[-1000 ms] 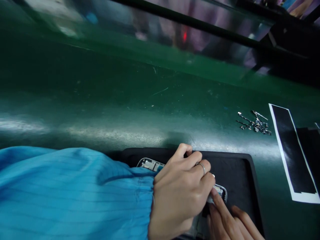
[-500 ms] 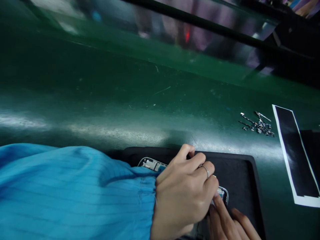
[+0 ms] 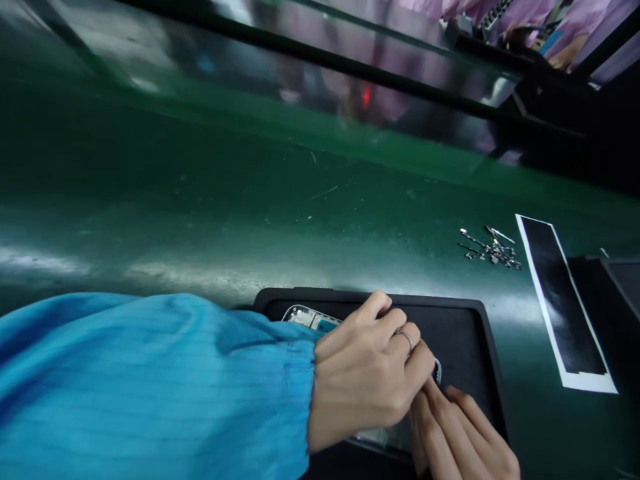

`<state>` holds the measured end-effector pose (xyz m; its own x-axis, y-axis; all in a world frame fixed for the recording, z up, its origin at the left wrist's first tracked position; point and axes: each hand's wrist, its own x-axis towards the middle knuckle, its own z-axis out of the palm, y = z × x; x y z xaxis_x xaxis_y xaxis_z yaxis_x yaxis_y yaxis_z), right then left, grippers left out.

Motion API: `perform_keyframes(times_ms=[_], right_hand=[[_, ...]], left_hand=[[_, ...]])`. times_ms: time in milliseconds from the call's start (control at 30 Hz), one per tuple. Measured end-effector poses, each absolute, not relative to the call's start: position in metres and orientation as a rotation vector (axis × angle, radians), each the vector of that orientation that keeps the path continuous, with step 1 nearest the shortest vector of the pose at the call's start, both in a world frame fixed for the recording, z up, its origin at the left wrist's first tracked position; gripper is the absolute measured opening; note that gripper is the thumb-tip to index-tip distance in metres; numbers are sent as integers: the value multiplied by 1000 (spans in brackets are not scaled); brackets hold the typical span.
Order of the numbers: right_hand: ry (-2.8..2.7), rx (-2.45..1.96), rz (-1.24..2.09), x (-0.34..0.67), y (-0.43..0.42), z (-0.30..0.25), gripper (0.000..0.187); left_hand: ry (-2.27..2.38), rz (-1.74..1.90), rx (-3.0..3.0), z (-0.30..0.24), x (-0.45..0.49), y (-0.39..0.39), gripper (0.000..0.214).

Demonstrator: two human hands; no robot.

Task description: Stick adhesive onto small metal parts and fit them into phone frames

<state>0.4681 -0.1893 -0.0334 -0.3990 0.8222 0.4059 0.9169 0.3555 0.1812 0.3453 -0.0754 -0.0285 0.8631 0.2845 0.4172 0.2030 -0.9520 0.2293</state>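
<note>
A silver-rimmed phone frame (image 3: 306, 316) with pale and teal inner parts lies in a black tray (image 3: 467, 333), largely covered by my hands. My left hand (image 3: 367, 370), a ring on one finger and a blue sleeve at the wrist, reaches across it with fingers curled down and closed on the frame. From the lower right comes my right hand (image 3: 457, 430), its fingers together and their tips meeting my left fingertips near the frame's right end. Whatever is between the fingertips is hidden. Below my left palm a glassy edge shows; whether it belongs to the same frame I cannot tell.
Several small flex-cable parts (image 3: 493, 252) lie in a pile on the green table (image 3: 225, 200). Right of them is a black strip with a white border (image 3: 565, 300), beside a dark object. A dark rail (image 3: 325, 60) crosses the back, with people in pink clothing beyond.
The view has shifted, so the pile and bordered strip appear farther left. My hands stay together at the frame's right end, now covering more of it.
</note>
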Motion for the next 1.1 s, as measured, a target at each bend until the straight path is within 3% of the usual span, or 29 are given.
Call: perform_keyframes(times_ms=[267, 600, 1100], right_hand=[[-2377, -1568, -562, 469, -195, -40, 32], [-2421, -1530, -508, 473, -194, -40, 37], [-2466, -1595, -495, 470, -183, -28, 29]], left_hand=[[231, 845, 2875, -31, 341, -69, 32], [298, 613, 2484, -39, 340, -55, 23], [308, 359, 2531, -28, 338, -46, 17]])
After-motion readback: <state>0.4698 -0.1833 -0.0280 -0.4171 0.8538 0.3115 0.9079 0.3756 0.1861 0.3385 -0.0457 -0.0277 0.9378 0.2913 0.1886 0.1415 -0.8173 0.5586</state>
